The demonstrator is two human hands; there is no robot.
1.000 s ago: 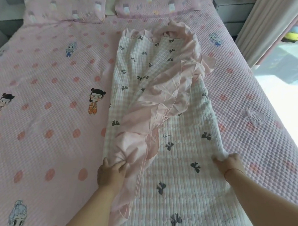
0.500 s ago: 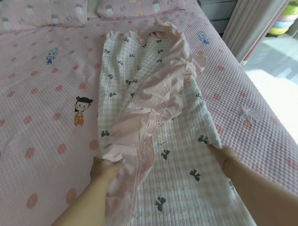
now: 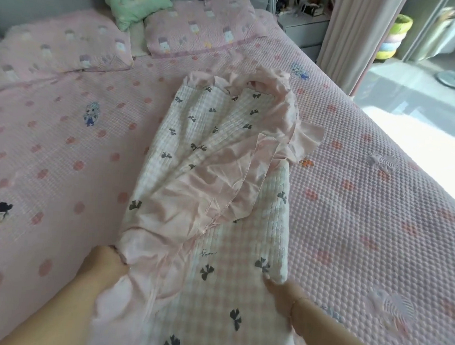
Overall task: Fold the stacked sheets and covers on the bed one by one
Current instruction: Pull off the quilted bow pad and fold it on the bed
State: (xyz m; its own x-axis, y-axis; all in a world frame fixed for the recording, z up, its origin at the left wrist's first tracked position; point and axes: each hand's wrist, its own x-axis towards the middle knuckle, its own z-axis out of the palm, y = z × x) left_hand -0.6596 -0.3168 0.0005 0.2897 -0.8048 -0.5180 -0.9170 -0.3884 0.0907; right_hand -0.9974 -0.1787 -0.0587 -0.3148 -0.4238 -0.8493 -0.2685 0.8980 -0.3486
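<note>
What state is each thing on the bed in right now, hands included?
Bow-print cover: partly folded into a long strip, frill bunched on top.
Pink frill: crumpled, lying across the cover.
Left hand: grips the cover's left edge at the frill.
Right hand: holds the cover's right folded edge.
Pink bedspread: spread flat under the cover.
Two pink pillows: lying at the head.
Green cushion: propped between them.

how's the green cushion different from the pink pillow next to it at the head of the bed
The green cushion is plain mint green and stands propped up on a corner; the pink pillow is pink with small printed figures and lies flat. The cushion looks smaller than the pillow. Both sit at the head of the bed, touching.
</note>
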